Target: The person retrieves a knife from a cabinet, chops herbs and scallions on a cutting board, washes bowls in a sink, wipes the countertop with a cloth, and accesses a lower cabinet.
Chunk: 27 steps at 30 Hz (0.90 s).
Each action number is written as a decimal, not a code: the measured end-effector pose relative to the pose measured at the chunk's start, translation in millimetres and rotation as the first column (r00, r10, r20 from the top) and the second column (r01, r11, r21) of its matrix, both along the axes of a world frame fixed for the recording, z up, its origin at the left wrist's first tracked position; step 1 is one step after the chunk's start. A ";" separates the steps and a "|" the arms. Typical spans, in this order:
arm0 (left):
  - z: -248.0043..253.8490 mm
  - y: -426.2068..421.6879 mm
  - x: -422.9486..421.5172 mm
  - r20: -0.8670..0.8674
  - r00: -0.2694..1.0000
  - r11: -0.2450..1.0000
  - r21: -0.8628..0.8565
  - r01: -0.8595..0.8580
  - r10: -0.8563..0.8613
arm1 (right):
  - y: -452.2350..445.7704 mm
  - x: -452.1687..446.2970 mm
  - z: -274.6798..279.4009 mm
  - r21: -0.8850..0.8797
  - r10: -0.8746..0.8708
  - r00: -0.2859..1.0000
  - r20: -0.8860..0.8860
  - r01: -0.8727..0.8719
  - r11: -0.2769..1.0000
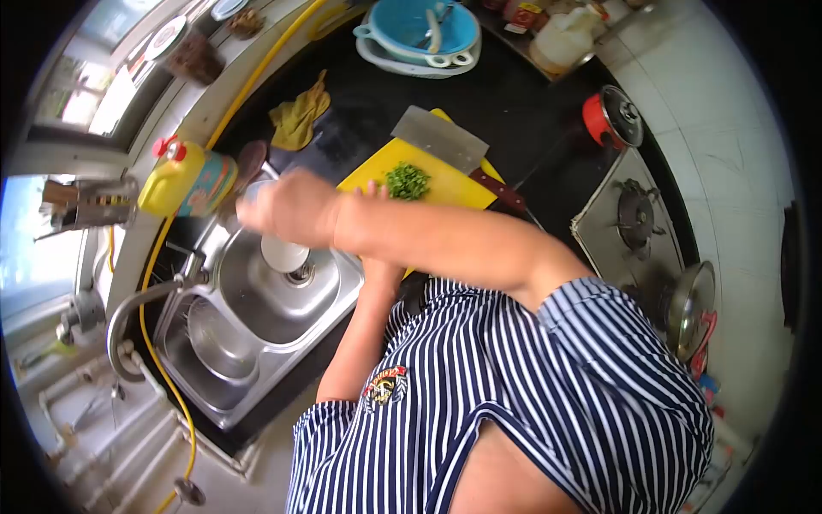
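My right arm reaches across to the left, and my right hand (291,208) is curled over the sink, slightly blurred. What its fingers hold, if anything, I cannot make out. Just below it a white bowl (284,255) shows in the sink basin; whether they touch is unclear. My left hand (374,189) is mostly hidden beneath the right forearm. Its fingertips lie stretched out on the yellow cutting board (370,171), beside a pile of chopped greens (408,181). A cleaver (441,139) rests flat across the board's far side, its dark red handle pointing right.
The double sink (257,295) has a curved faucet (120,330). A yellow detergent bottle (187,178) stands behind it. Farther back are a yellow cloth (300,116) and a blue basin (374,32). A red pot (612,117) and gas stove (612,227) are right.
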<state>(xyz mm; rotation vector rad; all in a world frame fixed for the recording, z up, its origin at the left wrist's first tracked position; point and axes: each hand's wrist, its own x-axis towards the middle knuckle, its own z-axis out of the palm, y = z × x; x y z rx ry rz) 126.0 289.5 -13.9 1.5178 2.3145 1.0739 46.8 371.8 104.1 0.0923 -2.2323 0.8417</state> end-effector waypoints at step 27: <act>-27.6 -16.6 -29.9 0.018 0.995 0.980 -0.172 -0.095 0.100 | 113.5 281.2 -114.0 0.251 -0.519 0.474 0.711 0.519 0.817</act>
